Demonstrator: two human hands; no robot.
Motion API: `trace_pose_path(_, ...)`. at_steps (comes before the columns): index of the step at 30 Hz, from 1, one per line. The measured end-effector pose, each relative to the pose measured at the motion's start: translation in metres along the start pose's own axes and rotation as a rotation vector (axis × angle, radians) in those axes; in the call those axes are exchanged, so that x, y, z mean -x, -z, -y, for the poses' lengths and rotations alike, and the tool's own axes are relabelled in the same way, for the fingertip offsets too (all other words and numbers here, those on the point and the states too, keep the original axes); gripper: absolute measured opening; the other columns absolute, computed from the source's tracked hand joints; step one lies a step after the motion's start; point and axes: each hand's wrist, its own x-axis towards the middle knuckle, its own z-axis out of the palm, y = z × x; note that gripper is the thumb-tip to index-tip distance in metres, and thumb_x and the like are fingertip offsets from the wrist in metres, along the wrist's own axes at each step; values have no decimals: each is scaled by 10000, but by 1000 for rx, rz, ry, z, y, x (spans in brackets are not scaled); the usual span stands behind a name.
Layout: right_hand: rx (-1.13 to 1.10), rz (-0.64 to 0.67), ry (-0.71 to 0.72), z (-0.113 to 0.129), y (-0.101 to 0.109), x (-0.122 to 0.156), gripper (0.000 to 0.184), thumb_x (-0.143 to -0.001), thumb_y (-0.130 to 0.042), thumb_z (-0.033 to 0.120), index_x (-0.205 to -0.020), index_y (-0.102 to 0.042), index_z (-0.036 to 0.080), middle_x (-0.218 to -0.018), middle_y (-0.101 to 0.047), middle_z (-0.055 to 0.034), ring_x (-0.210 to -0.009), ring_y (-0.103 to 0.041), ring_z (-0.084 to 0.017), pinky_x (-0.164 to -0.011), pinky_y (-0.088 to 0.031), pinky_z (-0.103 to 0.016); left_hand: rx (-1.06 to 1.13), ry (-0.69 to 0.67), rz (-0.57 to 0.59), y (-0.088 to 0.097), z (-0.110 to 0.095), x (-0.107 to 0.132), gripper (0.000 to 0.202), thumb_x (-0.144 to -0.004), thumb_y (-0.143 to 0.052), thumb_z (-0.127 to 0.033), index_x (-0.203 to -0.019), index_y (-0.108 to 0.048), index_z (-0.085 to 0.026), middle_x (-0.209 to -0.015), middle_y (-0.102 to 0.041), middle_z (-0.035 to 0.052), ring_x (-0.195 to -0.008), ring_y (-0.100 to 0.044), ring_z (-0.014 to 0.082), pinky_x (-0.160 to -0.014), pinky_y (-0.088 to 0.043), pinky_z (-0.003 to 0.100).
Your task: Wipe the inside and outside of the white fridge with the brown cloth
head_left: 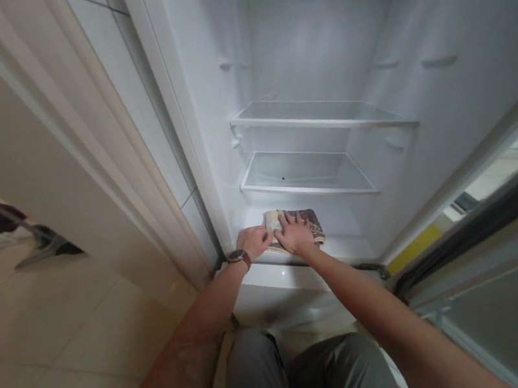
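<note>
A folded brown and cream patterned cloth (315, 226) lies on the white floor of an open refrigerator (344, 233), near its front edge. My right hand (296, 234) rests flat on top of the cloth with its fingers spread. At the cloth's left edge, my left hand (254, 242) has its fingers curled in and seems to pinch the border; the fingertips are partly hidden. A dark watch (238, 257) is on my left wrist.
Above the cloth are a lower glass shelf (307, 172) and an upper glass shelf (319, 109). The refrigerator door (512, 304) stands open on the right. A light-coloured door frame (83, 136) runs along the left, with a long-handled floor tool (45, 244) on the tiles beyond.
</note>
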Motion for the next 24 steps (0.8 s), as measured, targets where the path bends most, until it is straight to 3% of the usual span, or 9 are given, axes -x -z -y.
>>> trace_pose_path(3, -15, -38, -1, 1, 1, 2, 721, -986, -310, 575, -1646, -237, 295, -1693, -257, -75, -1524, -245, -400, -1176, -227, -650, -21, -83, 37, -1, -2, 13, 363, -958, -494, -430, -726, -665, -209, -766, -671, 59, -711, -591, 193, -637, -358, 316)
trace_pose_path(6, -33, -48, -6, 1, 0, 1, 711, -982, -318, 574, -1636, -268, 299, -1682, -289, -76, -1518, -262, -398, -1173, -227, -649, -47, -123, 25, 0, -1, 33, 276, -964, -485, -352, -842, -685, -207, -838, -684, 66, -793, -607, 204, -703, -397, 329)
trace_pose_path(12, -48, -50, -4, 0, -3, -5, 689, -975, -314, 566, -1610, -326, 297, -1671, -316, -69, -1513, -261, -401, -1166, -227, -654, -170, -100, -72, 0, 3, 52, 214, -984, -483, -312, -982, -659, -190, -966, -645, 102, -961, -558, 266, -841, -418, 425)
trace_pose_path(17, -32, -32, -19, 1, -1, -6, 697, -975, -289, 580, -1608, -329, 292, -1678, -302, -58, -1518, -239, -395, -1171, -218, -647, -144, -45, -29, 3, -8, 58, 220, -986, -487, -324, -1048, -648, -189, -1059, -624, 127, -1044, -535, 295, -918, -415, 472)
trace_pose_path(20, -46, -35, -26, 1, 0, -7, 689, -971, -298, 579, -1598, -356, 297, -1670, -323, -41, -1518, -242, -386, -1172, -232, -642, -69, -62, -25, 4, -11, 76, 372, -933, -581, -370, -1256, -595, -186, -1297, -585, 147, -1233, -491, 327, -1047, -387, 514)
trace_pose_path(24, -43, -24, -46, 3, 4, -6, 680, -978, -311, 559, -1602, -359, 292, -1670, -323, -44, -1523, -240, -385, -1187, -210, -643, -56, -203, 46, 10, -1, 95, 632, -908, -617, -393, -1484, -442, -202, -1550, -442, 139, -1457, -350, 315, -1206, -268, 513)
